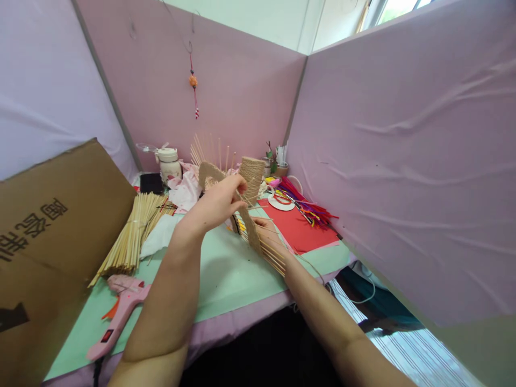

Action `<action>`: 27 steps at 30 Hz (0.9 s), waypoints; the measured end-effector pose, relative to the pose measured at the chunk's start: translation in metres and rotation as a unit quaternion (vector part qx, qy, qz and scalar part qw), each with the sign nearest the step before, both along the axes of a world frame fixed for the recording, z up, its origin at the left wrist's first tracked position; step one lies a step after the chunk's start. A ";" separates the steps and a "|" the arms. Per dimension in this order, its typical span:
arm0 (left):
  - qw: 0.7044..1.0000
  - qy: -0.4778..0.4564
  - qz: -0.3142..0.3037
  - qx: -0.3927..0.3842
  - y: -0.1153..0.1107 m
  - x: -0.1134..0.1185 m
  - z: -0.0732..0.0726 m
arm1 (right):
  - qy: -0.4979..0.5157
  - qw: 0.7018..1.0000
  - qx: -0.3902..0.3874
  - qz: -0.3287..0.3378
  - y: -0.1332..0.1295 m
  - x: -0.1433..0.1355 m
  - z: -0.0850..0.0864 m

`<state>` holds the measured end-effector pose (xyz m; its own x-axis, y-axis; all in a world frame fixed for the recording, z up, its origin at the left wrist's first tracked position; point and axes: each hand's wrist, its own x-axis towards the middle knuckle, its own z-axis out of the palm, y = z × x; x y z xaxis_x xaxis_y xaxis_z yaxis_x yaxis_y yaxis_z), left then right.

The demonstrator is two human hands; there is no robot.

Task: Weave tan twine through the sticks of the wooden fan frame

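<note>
A half-woven basket of thin wooden sticks and jute twine (253,236) is tilted on its side over the table, its bare stick ends pointing toward me and up at the back. My left hand (221,200) reaches over it, thumb and fingers pinched at the upper edge of the woven band. Whether a loose strand of twine is also in that pinch I cannot tell. Behind the sticks, my right hand (266,232) supports the basket from the right, its fingers partly hidden. A large spool of jute twine (253,174) stands just beyond both hands.
Left lie a bundle of sticks (131,234), a white cloth (158,235) and a pink glue gun (121,317), beside a cardboard box (60,226). A white bottle (169,164) stands behind. Red sheets (302,228), scissors (300,208) and pipe cleaners (310,201) lie right.
</note>
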<state>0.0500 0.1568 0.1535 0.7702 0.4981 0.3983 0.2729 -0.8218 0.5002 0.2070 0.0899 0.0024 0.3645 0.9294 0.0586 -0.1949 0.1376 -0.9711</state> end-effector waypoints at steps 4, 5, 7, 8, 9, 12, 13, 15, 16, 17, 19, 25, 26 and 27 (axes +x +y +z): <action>0.999 0.045 0.001 0.010 0.000 -0.006 0.000 | -0.002 1.000 -0.002 -0.013 0.001 0.001 -0.006; 0.998 0.061 0.000 0.013 0.000 -0.007 0.000 | -0.002 1.000 -0.003 -0.010 0.001 0.001 -0.007; 0.995 0.094 0.005 0.016 0.001 -0.007 0.001 | 0.005 1.000 -0.003 -0.004 0.001 0.002 -0.008; 0.994 0.105 0.007 0.012 0.001 -0.005 0.000 | 0.009 1.000 -0.002 0.000 0.001 0.002 -0.008; 0.994 0.109 0.008 0.004 0.002 -0.004 -0.001 | 0.012 1.000 -0.001 0.004 0.001 0.002 -0.008; 0.992 0.117 -0.018 -0.051 0.007 0.004 -0.008 | 0.014 1.000 0.003 0.011 0.001 0.001 -0.008; 0.989 0.125 -0.031 -0.076 0.009 0.007 -0.012 | 0.012 1.000 0.003 0.012 0.001 0.001 -0.009; 0.982 0.133 -0.049 -0.129 0.015 0.011 -0.020 | 0.008 1.000 0.003 0.011 0.002 0.000 -0.010; 0.978 0.131 -0.056 -0.152 0.018 0.012 -0.023 | 0.003 1.000 0.003 0.009 0.003 0.000 -0.011; 0.975 0.126 -0.062 -0.173 0.020 0.013 -0.026 | -0.004 1.000 0.004 0.005 0.003 0.000 -0.012; 0.967 0.113 -0.080 -0.212 0.025 0.013 -0.030 | -0.017 1.000 0.001 -0.010 0.004 0.000 -0.014; 0.943 0.100 -0.127 -0.290 0.032 0.011 -0.034 | -0.084 0.993 0.001 -0.084 0.003 0.007 -0.011; 0.944 0.099 -0.129 -0.286 0.033 0.012 -0.035 | -0.100 0.991 0.006 -0.092 0.003 0.010 -0.010; 0.946 0.097 -0.129 -0.279 0.034 0.012 -0.036 | -0.115 0.988 0.013 -0.099 0.002 0.012 -0.009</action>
<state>0.0624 0.1906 0.1177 0.9267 0.3741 -0.0339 0.2308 -0.4958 0.8372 0.2191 0.0916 -0.0070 0.5136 0.8378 0.1851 0.0649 0.1772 -0.9820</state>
